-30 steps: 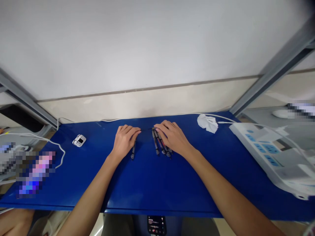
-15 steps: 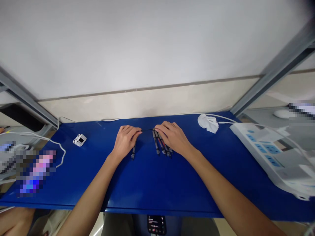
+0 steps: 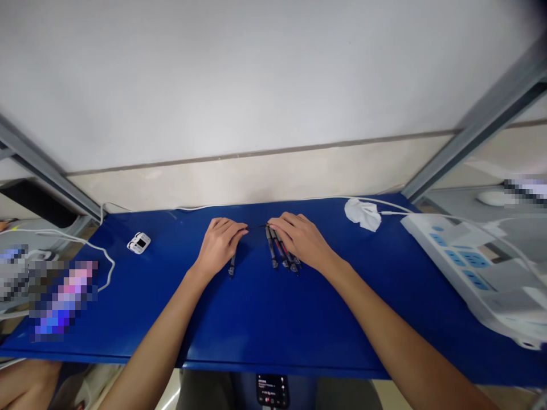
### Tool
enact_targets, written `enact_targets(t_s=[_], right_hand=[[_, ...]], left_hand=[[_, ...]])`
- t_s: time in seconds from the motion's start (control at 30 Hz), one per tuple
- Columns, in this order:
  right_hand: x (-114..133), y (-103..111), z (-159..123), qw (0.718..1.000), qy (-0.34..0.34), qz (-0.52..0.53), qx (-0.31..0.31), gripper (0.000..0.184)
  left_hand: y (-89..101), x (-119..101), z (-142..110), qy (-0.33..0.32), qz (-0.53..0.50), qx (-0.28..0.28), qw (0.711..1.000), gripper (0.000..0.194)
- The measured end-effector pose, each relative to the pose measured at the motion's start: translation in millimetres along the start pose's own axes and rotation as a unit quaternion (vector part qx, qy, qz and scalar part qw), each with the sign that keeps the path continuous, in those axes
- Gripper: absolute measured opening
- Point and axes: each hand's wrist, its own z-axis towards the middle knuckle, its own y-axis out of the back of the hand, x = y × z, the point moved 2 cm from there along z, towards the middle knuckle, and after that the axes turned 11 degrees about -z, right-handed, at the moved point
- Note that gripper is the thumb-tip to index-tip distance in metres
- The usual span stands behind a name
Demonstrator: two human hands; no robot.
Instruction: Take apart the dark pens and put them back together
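My left hand (image 3: 217,242) is closed in a pinch on one end of a thin dark strand (image 3: 257,226); its exact kind is too small to make out. At the strand's other end, my right hand (image 3: 301,236) pinches with thumb and fingertips. Several dark pens (image 3: 272,250), one with a red part, lie close together under and beside my right fingers, partly hidden by them. A single dark pen (image 3: 232,265) lies on the blue table below my left hand, its upper part covered by the fingers.
On the blue table (image 3: 277,324) are a small white device (image 3: 139,243) at left, a crumpled white tissue (image 3: 362,214) at back right and a large white power strip (image 3: 465,267) at right. White cables run along the wall. A phone (image 3: 272,390) sits below the table edge.
Almost nothing differs. Both hands keep the same pinch, and the pens lie where they were; the whole view has shifted very slightly.
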Motion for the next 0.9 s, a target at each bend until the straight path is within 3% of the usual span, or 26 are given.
enact_targets(t_s=[0.3,0.47,0.57,0.77,0.9], right_hand=[[1,2,0,1.0,-0.006,0.011,-0.004,0.027],[17,-1,1,0.997,0.035,0.065,0.022,0.027],[26,-3,0,0.993,0.023,0.115,0.027,0.025],[30,1,-1,0.981,-0.01,0.181,0.066,0.013],[31,4,-2,0.977,-0.012,0.2,0.079,0.01]], left_hand=[[-4.4,1,-1,-0.02,-0.013,0.008,1.0,0.019],[-10.2,-5,-2,-0.038,-0.027,0.025,0.999,0.02],[-13.8,-10,-3,-0.044,-0.047,0.026,0.998,0.018],[-16.4,-14,-4,-0.003,-0.095,-0.004,0.995,0.018],[-18.3,-16,-4,0.012,-0.108,0.008,0.994,0.015]])
